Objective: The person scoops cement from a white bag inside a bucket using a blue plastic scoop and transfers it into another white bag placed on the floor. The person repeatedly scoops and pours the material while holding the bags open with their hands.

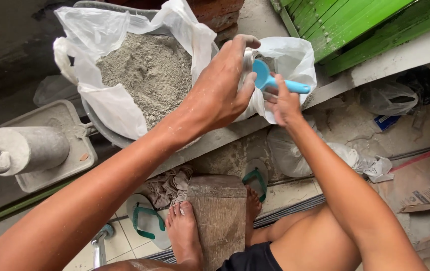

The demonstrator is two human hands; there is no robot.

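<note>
Left hand (220, 90) clamps a small round metal tin (248, 59); right hand (282, 103) pinches a blue plastic scoop (270, 79) at its mouth. Filling looks underway; grey powder (147, 70) remains in white plastic bag (114, 108).

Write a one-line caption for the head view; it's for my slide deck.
Left hand holds a small metal container while the right hand tips a blue scoop toward it, beside a bag of grey powder.
</note>
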